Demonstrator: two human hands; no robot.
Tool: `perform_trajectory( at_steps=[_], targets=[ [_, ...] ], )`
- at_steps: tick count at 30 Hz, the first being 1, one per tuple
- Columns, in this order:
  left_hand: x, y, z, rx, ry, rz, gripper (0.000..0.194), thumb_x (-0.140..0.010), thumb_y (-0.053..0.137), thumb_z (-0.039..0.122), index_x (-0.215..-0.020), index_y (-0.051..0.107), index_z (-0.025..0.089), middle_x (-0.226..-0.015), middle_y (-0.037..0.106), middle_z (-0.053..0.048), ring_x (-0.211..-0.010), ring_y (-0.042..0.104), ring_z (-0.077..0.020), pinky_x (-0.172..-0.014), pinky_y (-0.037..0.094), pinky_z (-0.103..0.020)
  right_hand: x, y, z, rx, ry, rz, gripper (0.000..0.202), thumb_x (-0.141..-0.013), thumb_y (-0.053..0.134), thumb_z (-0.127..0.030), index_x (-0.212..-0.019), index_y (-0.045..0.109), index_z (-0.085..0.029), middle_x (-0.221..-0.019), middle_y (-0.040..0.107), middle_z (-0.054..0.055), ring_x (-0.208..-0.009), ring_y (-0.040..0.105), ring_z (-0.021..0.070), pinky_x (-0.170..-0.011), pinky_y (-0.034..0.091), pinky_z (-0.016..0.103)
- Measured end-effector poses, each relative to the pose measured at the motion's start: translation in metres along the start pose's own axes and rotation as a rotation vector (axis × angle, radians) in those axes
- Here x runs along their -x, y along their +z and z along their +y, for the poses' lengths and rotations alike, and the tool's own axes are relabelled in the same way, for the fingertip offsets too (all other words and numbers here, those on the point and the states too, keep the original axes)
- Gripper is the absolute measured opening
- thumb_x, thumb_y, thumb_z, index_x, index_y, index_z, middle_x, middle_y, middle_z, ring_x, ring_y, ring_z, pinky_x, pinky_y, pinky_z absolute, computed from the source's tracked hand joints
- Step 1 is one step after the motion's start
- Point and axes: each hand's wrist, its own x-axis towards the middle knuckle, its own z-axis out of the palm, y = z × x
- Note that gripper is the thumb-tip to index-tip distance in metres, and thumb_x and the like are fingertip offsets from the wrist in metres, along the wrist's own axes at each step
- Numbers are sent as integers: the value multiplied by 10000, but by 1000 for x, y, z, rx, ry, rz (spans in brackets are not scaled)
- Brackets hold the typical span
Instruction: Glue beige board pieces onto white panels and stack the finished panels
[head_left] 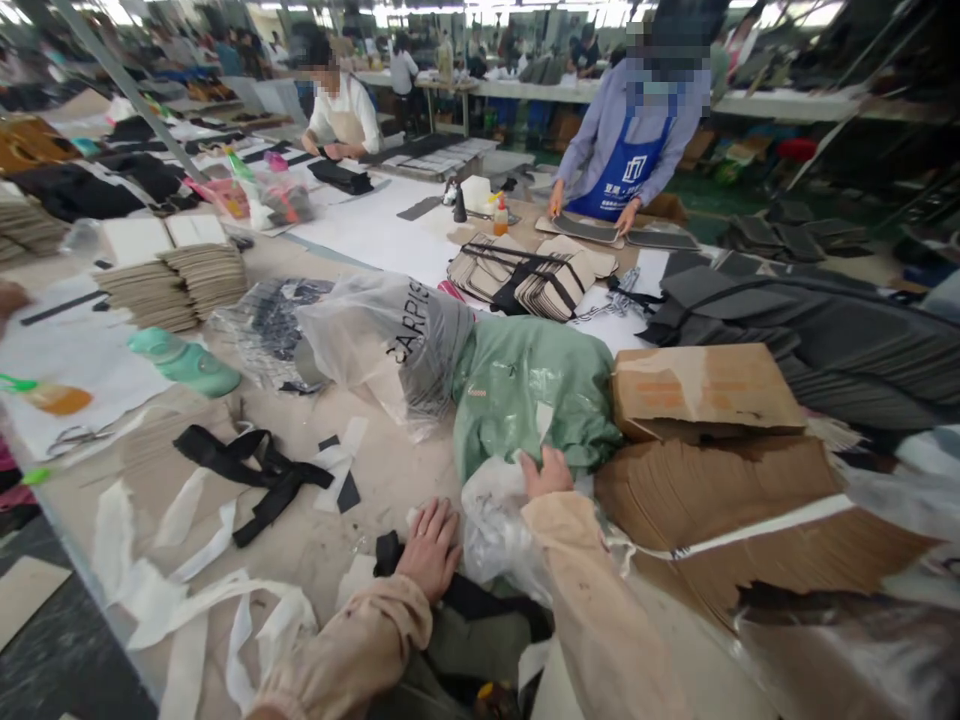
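My left hand (430, 548) lies palm down on the table, its fingers stretched out and holding nothing. A black fabric strip (388, 552) is beside it, and dark cloth lies below the wrist. My right hand (546, 472) has its fingers curled on a crumpled clear plastic bag (495, 520), right against a plump green bundle (532, 385) in glossy wrapping. How much of the plastic lies inside the fingers is partly hidden. To the left of the green bundle rests a translucent printed bag (390, 345).
A cardboard box (705, 385) and strapped brown sheets (735, 500) stand at the right. White scraps (187, 600) and black straps (247, 465) litter the left, near a teal bottle (184, 362). Across the table, a person in a blue apron (630, 165) handles grey panels.
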Motion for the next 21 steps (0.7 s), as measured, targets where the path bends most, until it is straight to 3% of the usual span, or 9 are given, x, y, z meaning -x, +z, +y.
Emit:
perform_trajectory(
  at_steps=[5,6,9,11,13,16,19,21],
  targets=[
    [0,-4,3,47,-13,-6,456,-832,448,277,-1265,490,141,-1413,362,-136,-1332,238,-321,-1059,245,-499,17,-48,30,-71,10,249,715,-828,423,-545,-1376,302,-103,-1310,398,180,-1174,419,276,-893,400,366],
    [0,-4,3,60,-14,-2,453,-835,444,277,-1265,490,142,-1414,362,-134,-1333,238,-320,-1060,242,-500,27,-50,31,-91,-34,219,725,-819,441,-538,-1389,283,-118,-1310,411,167,-1168,431,269,-888,406,359],
    [1,-4,5,145,-37,14,451,-838,435,259,-1270,487,140,-1417,361,-130,-1337,229,-318,-1067,222,-505,68,-38,20,-73,-166,-47,781,-752,558,-448,-1393,275,-103,-1115,567,142,-1019,530,261,-838,428,346],
    [1,-3,4,255,-70,33,452,-823,448,241,-1260,501,137,-1413,370,-128,-1339,228,-312,-1077,199,-507,97,-25,8,3,-222,-196,661,-700,600,-311,-1306,437,-106,-919,618,117,-875,564,267,-780,438,354],
    [0,-3,2,351,-94,52,442,-808,469,254,-1230,532,138,-1397,397,-128,-1333,250,-307,-1079,200,-507,122,-18,-2,6,-251,-223,464,-683,546,-181,-1143,592,-154,-860,611,89,-836,563,240,-761,438,325],
    [-7,-8,-4,424,-121,74,375,-828,447,329,-1115,615,154,-1312,499,-121,-1286,343,-296,-1050,273,-498,147,-25,-1,-51,-251,-176,431,-688,459,-114,-1076,627,-194,-889,587,64,-830,557,191,-741,441,273],
    [-23,-27,-5,517,-203,108,454,-914,257,355,-1050,635,144,-1130,609,-130,-1156,489,-255,-976,373,-456,164,-40,10,-52,-254,-183,374,-650,465,-99,-947,673,-193,-861,565,67,-819,545,194,-721,448,285],
    [-38,-44,4,580,-246,135,500,-930,205,383,-1120,588,122,-1119,602,-143,-1123,509,-240,-970,372,-434,173,-46,13,-14,-255,-199,346,-595,495,-85,-862,689,-189,-907,573,87,-922,525,240,-806,436,349]
  ],
)
